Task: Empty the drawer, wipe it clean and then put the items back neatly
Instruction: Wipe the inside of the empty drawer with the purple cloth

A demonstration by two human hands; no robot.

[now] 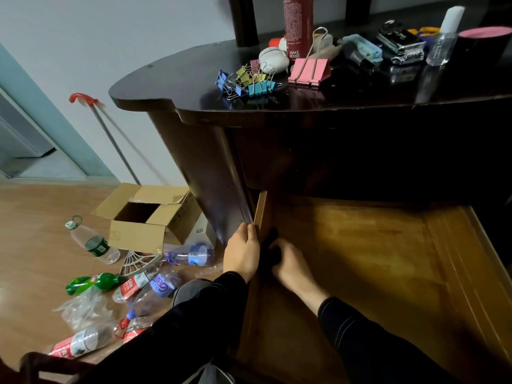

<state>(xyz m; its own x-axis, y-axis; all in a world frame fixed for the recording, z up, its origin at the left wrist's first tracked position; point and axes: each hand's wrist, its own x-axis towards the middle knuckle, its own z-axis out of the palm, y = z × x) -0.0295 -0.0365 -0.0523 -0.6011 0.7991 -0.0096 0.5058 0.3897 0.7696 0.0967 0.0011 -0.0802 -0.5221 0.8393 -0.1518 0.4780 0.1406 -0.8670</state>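
The wooden drawer (360, 259) is pulled out and its bottom is bare. My left hand (242, 252) grips the drawer's left side wall (260, 209) from outside, thumb over its top edge. My right hand (291, 266) is inside the drawer against that wall, holding a dark cloth (270, 245) pressed to the wood. On the dark desk top (180, 70) lie the removed items: several coloured binder clips (249, 79), a large pink clip (309, 70), a red can (297, 26), a white round case (273, 59), a blue stapler (363, 48) and a clear bottle (443, 42).
On the floor to the left stand an open cardboard box (149, 217) and several empty plastic bottles (133, 284). A red-handled metal stick (110, 134) leans on the wall. A pink-topped dark cup (484, 42) sits at the desk's right.
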